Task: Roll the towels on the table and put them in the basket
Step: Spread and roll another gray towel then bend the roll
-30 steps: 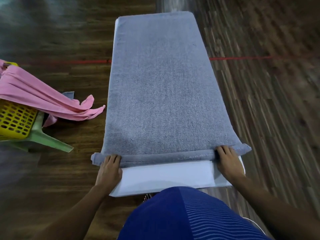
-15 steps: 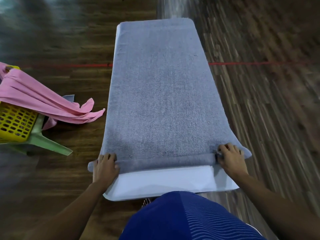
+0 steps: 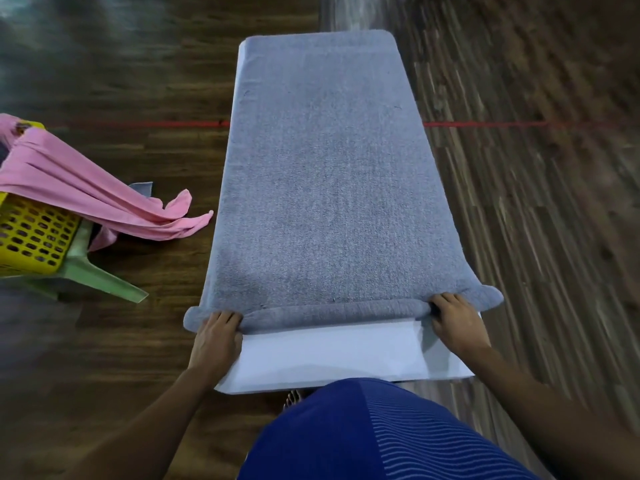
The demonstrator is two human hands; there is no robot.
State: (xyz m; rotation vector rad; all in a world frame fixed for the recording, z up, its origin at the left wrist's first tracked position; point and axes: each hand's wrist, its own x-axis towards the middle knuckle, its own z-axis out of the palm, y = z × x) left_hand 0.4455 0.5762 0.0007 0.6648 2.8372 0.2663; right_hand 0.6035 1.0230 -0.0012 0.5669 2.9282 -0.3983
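A grey towel [image 3: 329, 188] lies flat along a narrow white table [image 3: 329, 351], covering nearly all of it. Its near end is turned over into a thin roll [image 3: 332, 311] across the table's width. My left hand [image 3: 216, 337] grips the roll's left end, fingers curled over it. My right hand [image 3: 457, 325] grips the roll's right end the same way. A yellow basket [image 3: 27, 233] stands at the far left with a pink towel [image 3: 86, 202] draped over its rim and trailing toward the table.
The basket sits on a pale green plastic stool [image 3: 100, 278] on the dark wooden floor. A red line [image 3: 485, 124] crosses the floor behind the table. My blue-clothed torso [image 3: 363, 434] presses against the table's near edge.
The roll at the towel's near end has grown slightly thicker and moved a little away from me, with both hands following it. More white table shows in front of the roll.
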